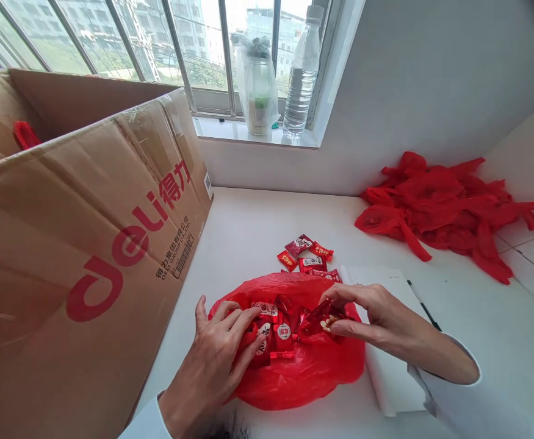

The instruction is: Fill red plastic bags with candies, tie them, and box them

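Thin red plastic bag [303, 372]: flat on white tabletop [257, 225], mouth open, several wrapped sweets inside.
Left hand [216, 360]: curled into the bag mouth, clenched on the film.
Right hand [371, 320]: pinched on small red foil-wrapped sweet [318, 317], just over the opening.
Loose red sweets [307, 256]: just beyond the bag.
Brown cardboard box [88, 244]: left.
Heap of red plastic bags [445, 207]: far right.
Handling, by judgement: hold mouth wide; lower sweet well inside before letting go; avoid tearing film.
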Motion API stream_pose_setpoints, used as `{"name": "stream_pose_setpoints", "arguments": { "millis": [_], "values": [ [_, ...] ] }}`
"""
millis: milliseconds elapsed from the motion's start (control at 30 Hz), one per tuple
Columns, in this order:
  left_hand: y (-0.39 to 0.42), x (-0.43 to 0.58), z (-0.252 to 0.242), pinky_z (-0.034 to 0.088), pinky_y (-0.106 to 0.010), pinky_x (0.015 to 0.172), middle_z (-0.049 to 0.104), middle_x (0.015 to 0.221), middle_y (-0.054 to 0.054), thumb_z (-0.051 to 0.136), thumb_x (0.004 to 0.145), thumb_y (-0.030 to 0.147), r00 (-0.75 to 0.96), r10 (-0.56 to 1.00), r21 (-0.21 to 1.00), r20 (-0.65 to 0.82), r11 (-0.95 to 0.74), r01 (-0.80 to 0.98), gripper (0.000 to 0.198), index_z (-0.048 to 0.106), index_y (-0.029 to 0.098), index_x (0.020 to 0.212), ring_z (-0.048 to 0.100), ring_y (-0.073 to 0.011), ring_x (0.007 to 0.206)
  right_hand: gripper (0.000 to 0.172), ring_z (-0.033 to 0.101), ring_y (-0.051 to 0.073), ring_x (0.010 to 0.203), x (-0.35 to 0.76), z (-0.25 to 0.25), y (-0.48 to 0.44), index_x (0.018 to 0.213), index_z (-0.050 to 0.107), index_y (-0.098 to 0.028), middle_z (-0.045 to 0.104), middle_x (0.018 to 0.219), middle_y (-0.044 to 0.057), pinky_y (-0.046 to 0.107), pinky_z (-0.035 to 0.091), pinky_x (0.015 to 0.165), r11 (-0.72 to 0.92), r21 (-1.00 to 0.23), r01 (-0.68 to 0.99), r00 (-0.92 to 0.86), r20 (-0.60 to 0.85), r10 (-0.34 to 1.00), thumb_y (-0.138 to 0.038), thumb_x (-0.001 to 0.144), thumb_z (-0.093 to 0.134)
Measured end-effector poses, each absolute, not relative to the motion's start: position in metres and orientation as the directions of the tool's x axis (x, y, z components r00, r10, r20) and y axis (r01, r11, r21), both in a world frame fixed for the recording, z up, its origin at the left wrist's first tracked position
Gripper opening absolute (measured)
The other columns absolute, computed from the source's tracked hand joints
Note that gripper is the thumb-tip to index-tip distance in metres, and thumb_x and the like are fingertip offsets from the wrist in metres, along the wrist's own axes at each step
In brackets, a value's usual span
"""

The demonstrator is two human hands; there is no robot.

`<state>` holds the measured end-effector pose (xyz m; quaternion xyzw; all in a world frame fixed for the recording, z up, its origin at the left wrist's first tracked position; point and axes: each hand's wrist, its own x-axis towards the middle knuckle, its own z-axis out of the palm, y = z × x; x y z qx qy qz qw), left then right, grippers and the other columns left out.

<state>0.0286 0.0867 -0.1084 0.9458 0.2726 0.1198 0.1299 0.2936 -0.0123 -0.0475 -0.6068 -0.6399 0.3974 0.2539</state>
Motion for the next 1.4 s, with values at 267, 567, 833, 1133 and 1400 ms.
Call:
{"name": "stream_pose_setpoints", "arguments": {
  "millis": [267, 567, 833, 1133, 1400],
  "values": [
    [0.093, 0.021, -0.110, 0.033, -0.058, 0.098, 0.066, 0.100, -0.006, 0.034, 0.084, -0.001, 0.753, 0.521, 0.216, 0.401, -0.853, 0.475, 0.045, 0.047, 0.015, 0.124, 0.053, -0.0252, 0.101, 0.022, 0.060, 0.017, 0.087, 0.325, -0.051, -0.010, 0.102, 0.059, -0.025, 0.065, 0.095, 0.001, 0.031, 0.047, 0.081, -0.135, -0.794, 0.592, 0.158, -0.050, 0.986, -0.043, 0.092, 0.052],
    [0.084, 0.027, -0.105, 0.045, -0.047, 0.092, 0.049, 0.121, -0.013, 0.035, 0.092, 0.012, 0.588, 0.684, 0.348, 0.431, -0.728, 0.592, 0.034, 0.057, 0.016, 0.118, 0.044, -0.0284, 0.113, 0.024, 0.063, 0.017, 0.087, 0.305, -0.040, -0.003, 0.106, 0.061, -0.026, 0.067, 0.098, 0.001, 0.030, 0.049, 0.081, -0.105, -0.817, 0.567, 0.083, -0.070, 0.994, -0.040, 0.087, 0.061],
    [0.081, 0.026, -0.100, 0.048, -0.036, 0.071, 0.056, 0.090, -0.005, 0.026, 0.099, 0.038, 0.544, 0.804, 0.394, 0.241, -0.593, 0.702, 0.040, 0.052, 0.025, 0.126, 0.058, -0.0214, 0.082, 0.023, 0.067, 0.015, 0.076, 0.294, -0.039, 0.081, 0.101, 0.061, -0.015, 0.069, 0.090, 0.005, 0.025, 0.049, 0.066, 0.002, -0.787, 0.616, -0.131, -0.099, 0.986, -0.033, 0.090, 0.053],
    [0.077, 0.022, -0.097, 0.046, -0.032, 0.067, 0.067, 0.080, -0.001, 0.028, 0.100, 0.033, 0.549, 0.747, 0.489, 0.375, -0.663, 0.567, 0.033, 0.058, 0.023, 0.111, 0.062, -0.0182, 0.072, 0.030, 0.062, 0.017, 0.083, 0.276, -0.079, 0.142, 0.114, 0.060, -0.015, 0.069, 0.095, 0.009, 0.027, 0.041, 0.071, -0.005, -0.508, 0.862, -0.033, -0.066, 0.997, -0.022, 0.087, 0.051],
    [0.071, 0.025, -0.094, 0.044, -0.021, 0.084, 0.063, 0.107, -0.003, 0.036, 0.097, 0.015, 0.547, 0.662, 0.524, 0.512, -0.745, 0.413, 0.029, 0.048, 0.022, 0.122, 0.060, -0.0118, 0.095, 0.020, 0.059, 0.020, 0.088, 0.278, -0.093, 0.110, 0.099, 0.064, -0.015, 0.066, 0.091, 0.009, 0.028, 0.038, 0.073, 0.007, -0.354, 0.935, -0.024, -0.045, 0.999, -0.020, 0.080, 0.060]
  ]
}}
